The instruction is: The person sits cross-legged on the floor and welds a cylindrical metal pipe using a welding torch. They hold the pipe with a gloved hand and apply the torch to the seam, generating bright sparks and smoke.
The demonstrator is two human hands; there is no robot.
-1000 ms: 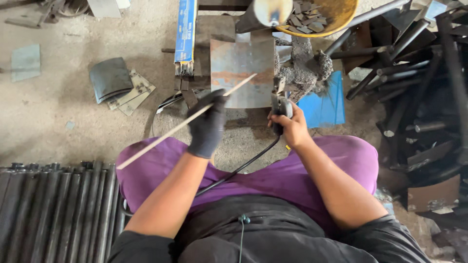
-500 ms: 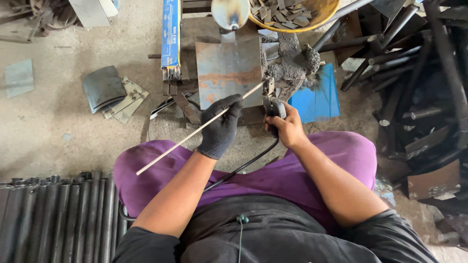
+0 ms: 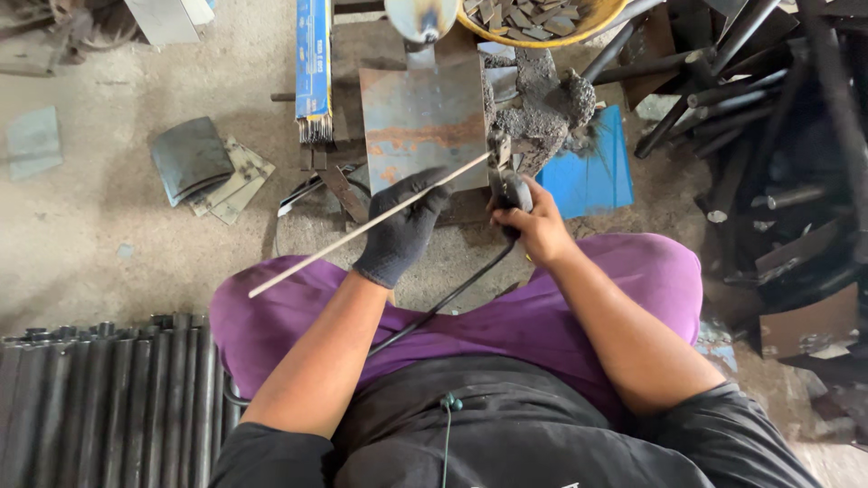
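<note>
My gloved left hand [image 3: 400,233] pinched the thin welding rod [image 3: 362,228], its tip reaching the electrode holder [image 3: 511,187] that my bare right hand [image 3: 541,226] gripped closed; seating the rod seemed in hand, needing a steady push next.

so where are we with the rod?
Done: rod is picked up, gripped in the gloved left hand. In hand: its far tip sits at the holder held by the bare right hand; whether it is clamped cannot be told. Left: no arc or spark shows on the rusty plate.
</note>
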